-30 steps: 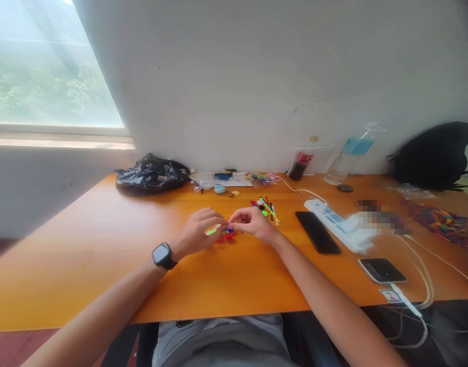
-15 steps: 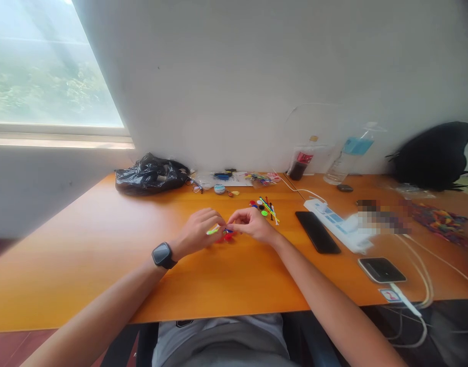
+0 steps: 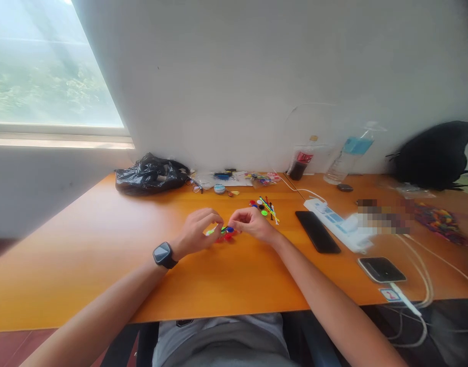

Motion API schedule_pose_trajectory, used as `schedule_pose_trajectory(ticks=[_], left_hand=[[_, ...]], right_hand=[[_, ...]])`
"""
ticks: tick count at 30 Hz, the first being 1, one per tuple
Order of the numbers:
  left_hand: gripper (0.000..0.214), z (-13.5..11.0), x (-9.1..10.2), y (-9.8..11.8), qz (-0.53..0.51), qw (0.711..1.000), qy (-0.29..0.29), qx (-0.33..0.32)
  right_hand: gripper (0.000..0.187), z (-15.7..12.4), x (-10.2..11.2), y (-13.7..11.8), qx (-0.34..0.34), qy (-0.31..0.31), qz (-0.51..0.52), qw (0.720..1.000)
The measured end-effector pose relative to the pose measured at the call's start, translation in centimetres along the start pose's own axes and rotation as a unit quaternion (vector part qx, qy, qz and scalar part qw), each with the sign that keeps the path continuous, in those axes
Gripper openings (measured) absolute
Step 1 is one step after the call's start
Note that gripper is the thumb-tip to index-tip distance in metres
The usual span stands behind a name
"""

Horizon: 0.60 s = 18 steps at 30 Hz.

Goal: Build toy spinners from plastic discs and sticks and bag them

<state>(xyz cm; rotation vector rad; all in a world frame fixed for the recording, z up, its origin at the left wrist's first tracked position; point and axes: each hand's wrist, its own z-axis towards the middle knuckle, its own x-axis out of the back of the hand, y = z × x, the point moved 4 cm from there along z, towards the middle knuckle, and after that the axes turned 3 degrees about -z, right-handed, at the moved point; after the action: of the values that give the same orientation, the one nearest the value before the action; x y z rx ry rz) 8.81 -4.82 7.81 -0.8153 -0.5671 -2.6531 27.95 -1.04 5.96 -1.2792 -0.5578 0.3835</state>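
My left hand (image 3: 198, 231), with a black watch on its wrist, and my right hand (image 3: 251, 224) meet over the orange table (image 3: 104, 244). Both are curled in a pinch on a small toy assembly (image 3: 224, 232) of red, blue and green plastic pieces held between them, just above the tabletop. The left fingers grip its yellow-green stick end; the right fingertips pinch the blue and red end. A loose pile of coloured sticks and discs (image 3: 265, 207) lies just beyond my right hand.
A black plastic bag (image 3: 152, 175) sits at the back left. Small packets (image 3: 237, 178), a cola bottle (image 3: 301, 164) and a water bottle (image 3: 348, 158) line the wall. A black phone (image 3: 317, 232), a white power strip (image 3: 333, 218), a charging device (image 3: 382, 269) and a black bag (image 3: 435, 153) are to the right.
The hands have stayed in place; the fingers shifted slightly, with the green stick now tucked lower under the left fingers and the pieces drawn closer together.
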Motion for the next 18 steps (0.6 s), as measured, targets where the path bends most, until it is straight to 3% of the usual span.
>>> schedule_pose_trajectory(ticks=[9, 18], left_hand=[[0.013, -0.3, 0.1, -0.4, -0.002, 0.999, 0.031, 0.015], [0.02, -0.8, -0.2, -2.4, 0.022, 0.994, 0.057, 0.093]], right_hand=[[0.061, -0.5, -0.2, -1.2, 0.049, -0.042, 0.004, 0.998], [0.068, -0.4, -0.3, -1.2, 0.046, -0.041, -0.003, 0.998]])
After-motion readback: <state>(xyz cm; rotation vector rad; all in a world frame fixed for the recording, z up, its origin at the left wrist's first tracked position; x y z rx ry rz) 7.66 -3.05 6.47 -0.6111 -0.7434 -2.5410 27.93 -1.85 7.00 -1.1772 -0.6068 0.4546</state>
